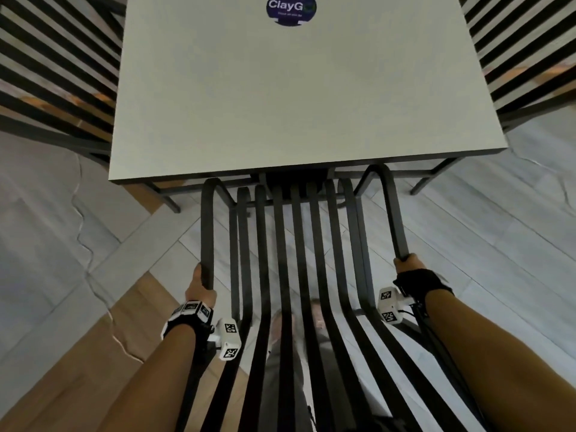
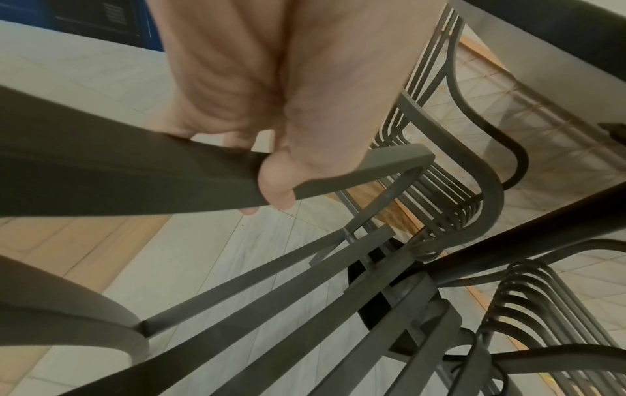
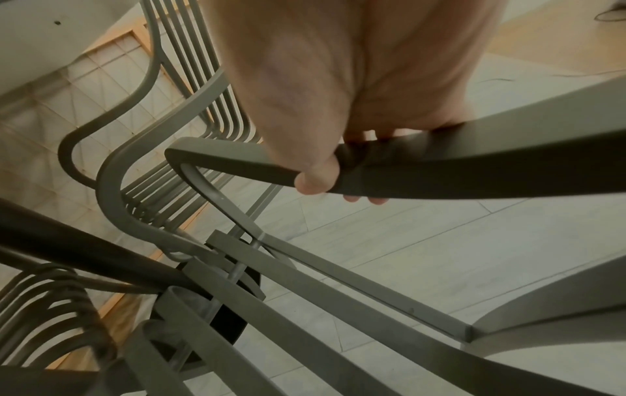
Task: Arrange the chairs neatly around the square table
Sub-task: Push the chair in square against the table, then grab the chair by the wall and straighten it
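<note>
1. The person's forearms reach forward from the bottom edge of the head view, each wrist wearing a band with a small white camera block
2. The left hand (image 1: pixel 199 283) grips the left armrest (image 1: pixel 207 232) of the near chair (image 1: pixel 296 244); the left wrist view shows the thumb and fingers curled round the flat dark bar
3. The right hand (image 1: pixel 408 266), in a black half-glove, grips the right armrest (image 1: pixel 395 219) the same way, fingers wrapped under it and thumb over the edge in the right wrist view
4. The near chair is dark metal with long slats, and the floor (image 1: pixel 467 244) of pale tiles and wooden strips shows through them; the front of its seat sits just under the near edge of the table (image 1: pixel 296 104)
5. The table is pale, with a round blue sticker (image 1: pixel 291 9) near its far edge
6. The left chair (image 1: pixel 53 73) stands against the table's left side and the right chair (image 1: pixel 530 57) against its right side, both slatted
</note>
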{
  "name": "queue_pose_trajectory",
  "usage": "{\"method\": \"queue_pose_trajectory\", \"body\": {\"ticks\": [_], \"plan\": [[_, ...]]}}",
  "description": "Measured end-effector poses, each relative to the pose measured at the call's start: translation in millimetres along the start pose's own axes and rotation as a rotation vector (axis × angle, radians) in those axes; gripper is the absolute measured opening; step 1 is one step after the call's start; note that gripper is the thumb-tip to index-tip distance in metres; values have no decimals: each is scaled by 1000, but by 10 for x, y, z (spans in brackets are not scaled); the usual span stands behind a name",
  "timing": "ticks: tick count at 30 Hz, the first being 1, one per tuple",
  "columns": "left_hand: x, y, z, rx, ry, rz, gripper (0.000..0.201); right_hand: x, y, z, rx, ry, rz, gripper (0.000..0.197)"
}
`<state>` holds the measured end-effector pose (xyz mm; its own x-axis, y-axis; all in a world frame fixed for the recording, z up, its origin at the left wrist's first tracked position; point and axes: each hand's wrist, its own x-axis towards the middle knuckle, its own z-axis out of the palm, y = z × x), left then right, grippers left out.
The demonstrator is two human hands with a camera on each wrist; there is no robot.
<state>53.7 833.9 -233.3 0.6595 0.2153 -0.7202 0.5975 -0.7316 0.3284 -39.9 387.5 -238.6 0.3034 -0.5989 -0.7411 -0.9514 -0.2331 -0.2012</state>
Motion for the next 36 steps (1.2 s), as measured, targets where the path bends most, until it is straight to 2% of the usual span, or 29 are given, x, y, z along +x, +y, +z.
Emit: {"method": "queue_pose_trajectory", "body": {"ticks": [4, 9, 11, 12, 18, 23, 27, 31, 36], "plan": [[-17, -10, 18, -2, 33, 0, 81, -42, 17, -45, -8, -2, -6, 37], [-247, 105, -27, -6, 62, -26, 63, -217, 16, -217, 3, 64, -70, 42], [-459, 217, -30, 10, 58, 31, 65, -312, -7, -374, 10, 109, -139, 47], [-598, 310, -26, -10, 58, 103, 66, -344, -26, -465, 1, 123, -181, 49], [-1582, 1300, 282, -47, 18, 609, 53, -518, 33, -1212, -42, 175, -430, 38], [-2309, 2245, 935, 50, -31, 887, 43, -598, 221, -2189, 66, 272, -686, 28], [-2845, 2874, 1615, 207, 18, 996, 42, -561, 413, -3100, 77, 300, -844, 37], [-3269, 3552, 2109, 366, 87, 1030, 45, -461, 487, -3913, 43, 301, -931, 43], [-3506, 4284, 2499, 484, 62, 1019, 48, -226, 339, -4538, -82, 360, -1017, 40]]}}
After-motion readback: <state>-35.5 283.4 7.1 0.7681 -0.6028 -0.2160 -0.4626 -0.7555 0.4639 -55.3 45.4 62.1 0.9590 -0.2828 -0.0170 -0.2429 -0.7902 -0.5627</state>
